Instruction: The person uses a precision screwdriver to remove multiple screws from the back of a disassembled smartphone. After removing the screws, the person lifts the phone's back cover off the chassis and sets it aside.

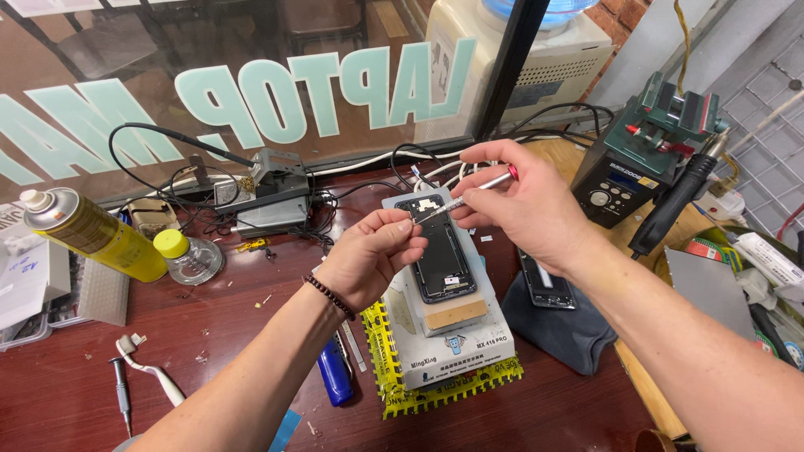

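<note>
My right hand [523, 201] grips a thin silver screwdriver [469, 195] with a red cap, its tip pointing left. My left hand [373, 255], with a dark bead bracelet at the wrist, has its fingers pinched together at the screwdriver's tip; whether it holds a small part I cannot tell. Both hands hover over an opened dark phone [441, 266] lying face down with its back off, resting on a white heating pad box [461, 339]. A wooden block [455, 314] sits at the phone's lower end.
A yellow spray can [96, 234] and a small yellow-capped bottle [188, 254] lie at the left. A soldering stand [272, 197] sits at the back, a hot-air station [624, 188] at the right. Another phone part [548, 289] rests on a dark cloth [557, 326]. A blue tool [335, 377] and toothbrush [151, 368] lie near me.
</note>
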{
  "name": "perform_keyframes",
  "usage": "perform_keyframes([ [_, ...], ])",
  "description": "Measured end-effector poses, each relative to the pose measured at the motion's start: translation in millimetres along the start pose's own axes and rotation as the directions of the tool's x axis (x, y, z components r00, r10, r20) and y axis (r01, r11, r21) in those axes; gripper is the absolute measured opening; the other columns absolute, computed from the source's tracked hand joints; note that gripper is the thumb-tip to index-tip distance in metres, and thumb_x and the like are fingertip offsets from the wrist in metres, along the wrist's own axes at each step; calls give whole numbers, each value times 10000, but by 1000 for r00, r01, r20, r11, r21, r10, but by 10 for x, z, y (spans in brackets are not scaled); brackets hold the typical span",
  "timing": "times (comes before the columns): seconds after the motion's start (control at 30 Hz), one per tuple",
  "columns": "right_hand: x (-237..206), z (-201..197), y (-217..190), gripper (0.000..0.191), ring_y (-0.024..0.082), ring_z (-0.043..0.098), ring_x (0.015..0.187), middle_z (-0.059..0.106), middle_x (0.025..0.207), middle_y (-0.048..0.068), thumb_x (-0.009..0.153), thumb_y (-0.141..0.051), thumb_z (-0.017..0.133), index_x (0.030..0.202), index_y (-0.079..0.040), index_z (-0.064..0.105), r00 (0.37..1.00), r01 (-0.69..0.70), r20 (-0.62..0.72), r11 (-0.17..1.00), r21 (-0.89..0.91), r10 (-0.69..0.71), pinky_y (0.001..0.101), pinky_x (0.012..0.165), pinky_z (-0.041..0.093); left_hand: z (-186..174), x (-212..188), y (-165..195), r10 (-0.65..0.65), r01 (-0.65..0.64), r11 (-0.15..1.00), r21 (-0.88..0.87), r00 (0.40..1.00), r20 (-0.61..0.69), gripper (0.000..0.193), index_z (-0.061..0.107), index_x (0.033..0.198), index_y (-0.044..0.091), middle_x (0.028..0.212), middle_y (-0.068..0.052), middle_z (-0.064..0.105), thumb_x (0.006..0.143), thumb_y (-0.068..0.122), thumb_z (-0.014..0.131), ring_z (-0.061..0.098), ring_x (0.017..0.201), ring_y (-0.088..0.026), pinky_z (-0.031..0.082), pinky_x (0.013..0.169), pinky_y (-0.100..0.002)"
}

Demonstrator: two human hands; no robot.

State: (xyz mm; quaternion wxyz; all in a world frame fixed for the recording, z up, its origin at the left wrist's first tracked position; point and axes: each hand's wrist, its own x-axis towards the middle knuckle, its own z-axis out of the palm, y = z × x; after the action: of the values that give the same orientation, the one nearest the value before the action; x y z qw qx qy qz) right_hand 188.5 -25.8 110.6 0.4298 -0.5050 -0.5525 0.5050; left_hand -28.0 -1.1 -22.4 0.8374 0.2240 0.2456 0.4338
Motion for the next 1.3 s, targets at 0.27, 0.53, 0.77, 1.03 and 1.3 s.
perform_keyframes([
  [0.27,204,-140,-150,364,155,753,823,747,989,77,895,-42,641,1256,-31,595,998,67,40,939,-338,-57,294,728,644,87,319,-36,123,-117,953,278,992,-3,149,624,1097,30,964,-95,746,956,38,672,730,866,-188,597,763,-314],
  [0.53,512,-204,14,326,172,754,829,776,890,61,831,-61,672,1157,-43,656,965,238,98,653,-719,-244,334,755,584,233,553,77,256,-374,180,910,911,324,428,589,1268,117,1071,-38,798,867,-33,589,763,1047,-148,591,933,-355],
  [0.77,611,-147,233,263,230,756,843,757,871,105,867,-81,634,1125,-73,684,988,148,85,603,-784,-131,374,756,572,286,526,67,105,-356,-323,877,907,408,672,478,1363,180,1194,36,759,741,-59,568,542,1343,-203,272,1143,-575],
  [1.03,568,-87,116,315,242,751,890,763,920,107,832,-70,640,1146,-65,665,974,226,179,559,-798,-139,377,783,575,285,530,65,132,-376,-329,866,890,436,705,485,1375,167,1255,-10,713,717,-64,583,531,1334,-237,264,1126,-606],
  [1.3,574,-79,100,298,230,764,890,772,897,100,845,-65,619,1140,-52,661,976,216,186,575,-789,-112,367,805,578,327,502,77,99,-336,-314,888,918,383,728,456,1415,158,1254,1,726,731,-70,553,539,1348,-222,304,1152,-550],
])
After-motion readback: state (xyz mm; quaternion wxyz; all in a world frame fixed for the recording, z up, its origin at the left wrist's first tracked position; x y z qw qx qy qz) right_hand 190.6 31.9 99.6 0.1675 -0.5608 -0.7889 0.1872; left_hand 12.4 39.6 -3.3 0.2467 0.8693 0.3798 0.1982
